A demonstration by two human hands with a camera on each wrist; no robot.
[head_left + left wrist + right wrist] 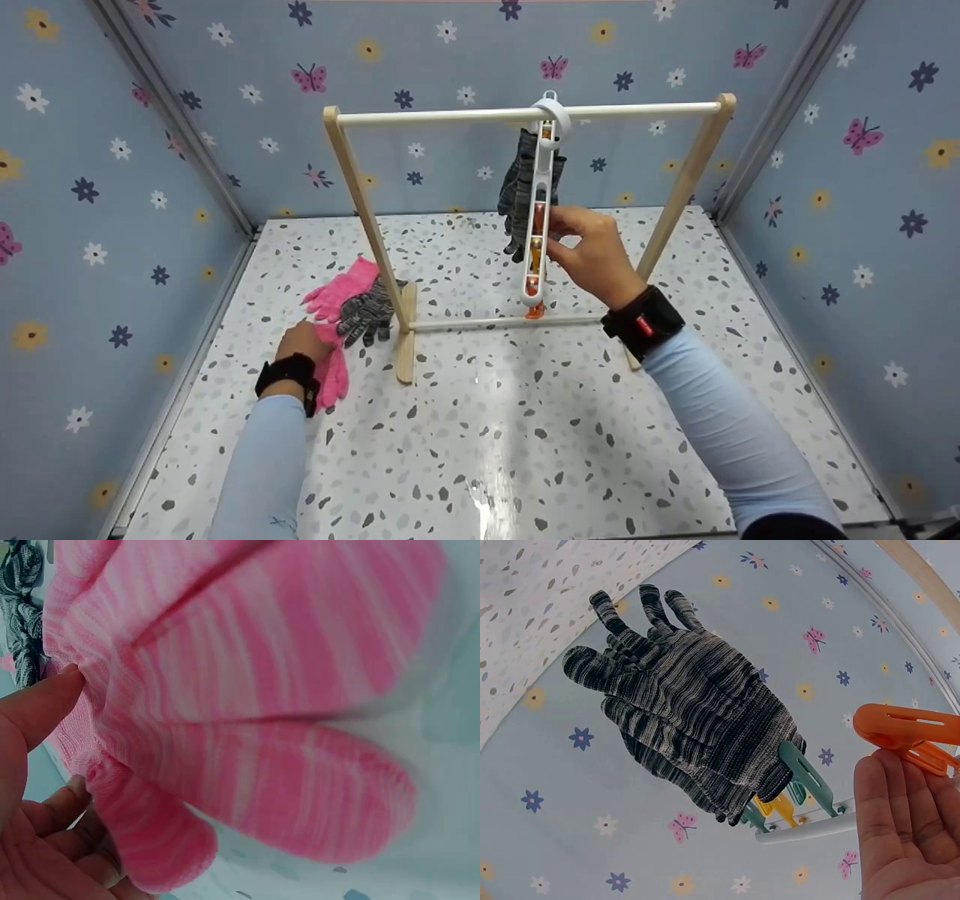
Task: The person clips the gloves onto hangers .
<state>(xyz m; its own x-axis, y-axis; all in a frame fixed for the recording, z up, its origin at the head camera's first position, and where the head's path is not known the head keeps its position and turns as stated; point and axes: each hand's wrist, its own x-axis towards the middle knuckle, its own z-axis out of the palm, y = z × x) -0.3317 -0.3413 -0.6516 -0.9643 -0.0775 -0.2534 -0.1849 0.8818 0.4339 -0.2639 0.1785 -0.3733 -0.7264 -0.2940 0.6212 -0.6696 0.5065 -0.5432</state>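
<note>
Pink glove [334,375] at the tabletop's left, pinched near its cuff by the left hand [304,341].

Just beyond lie a grey striped glove [367,313] and a second pink glove [345,289], beside the rack [450,116]; its left upright [367,217] stands between that hand and the white clip hanger [541,171], where dark striped gloves [705,705] hang. The right hand [600,255] touches an orange clip [900,726], fingers straight; whether it pinches, I cannot tell. Speckled white tabletop [480,435]; blue walls [405,60] with flowers and butterflies.
</note>
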